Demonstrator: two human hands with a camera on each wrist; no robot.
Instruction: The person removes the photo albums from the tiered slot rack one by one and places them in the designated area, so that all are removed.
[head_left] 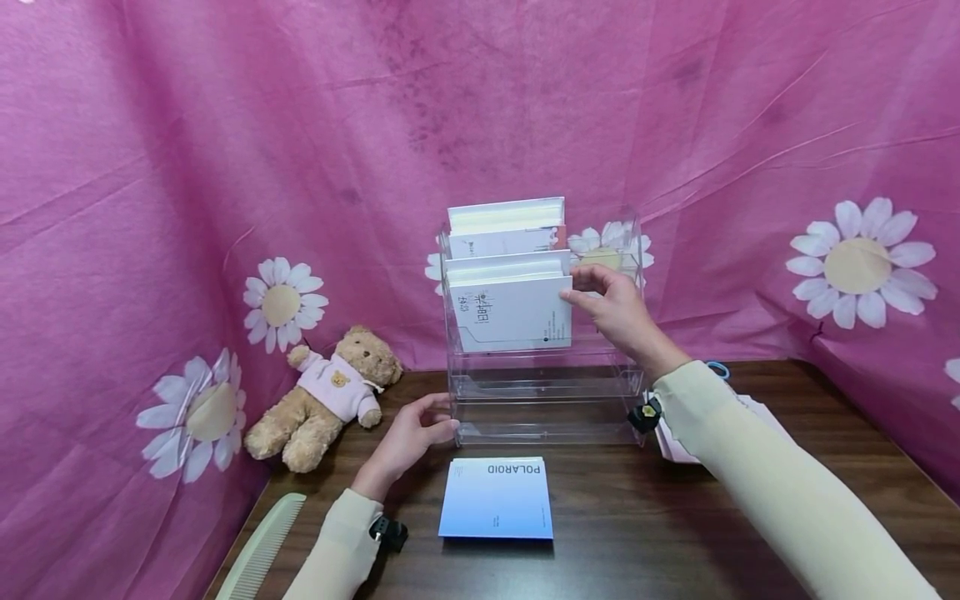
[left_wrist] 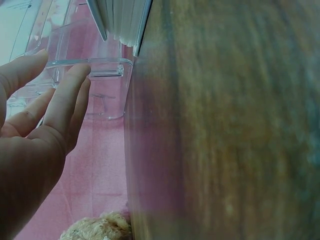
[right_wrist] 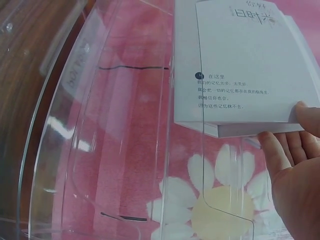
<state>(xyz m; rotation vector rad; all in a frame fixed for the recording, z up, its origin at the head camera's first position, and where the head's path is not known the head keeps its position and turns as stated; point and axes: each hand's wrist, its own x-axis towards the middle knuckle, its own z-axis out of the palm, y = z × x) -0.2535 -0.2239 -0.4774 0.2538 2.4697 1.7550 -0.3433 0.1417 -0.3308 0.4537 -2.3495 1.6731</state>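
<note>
A white photo album (head_left: pixel 513 312) with dark lettering stands in an upper tier of the clear tiered rack (head_left: pixel 543 433). My right hand (head_left: pixel 618 312) pinches its right edge, the thumb on the front cover and the fingers behind; the right wrist view shows this album (right_wrist: pixel 235 65) close up. Low at the rack's left front corner is my left hand (head_left: pixel 408 437), its fingers extended along the clear plastic. In the left wrist view those fingers (left_wrist: pixel 65 100) overlap the rack's edge. A blue album (head_left: pixel 495 500) marked POLAROID lies flat in front of the rack.
Another white album (head_left: pixel 506 225) stands in the tier behind. A teddy bear (head_left: pixel 330 396) leans at the left, with a pale green comb (head_left: pixel 262 546) at the table's left edge. Pale papers (head_left: pixel 678 442) and a blue-handled item (head_left: pixel 717 369) lie right of the rack.
</note>
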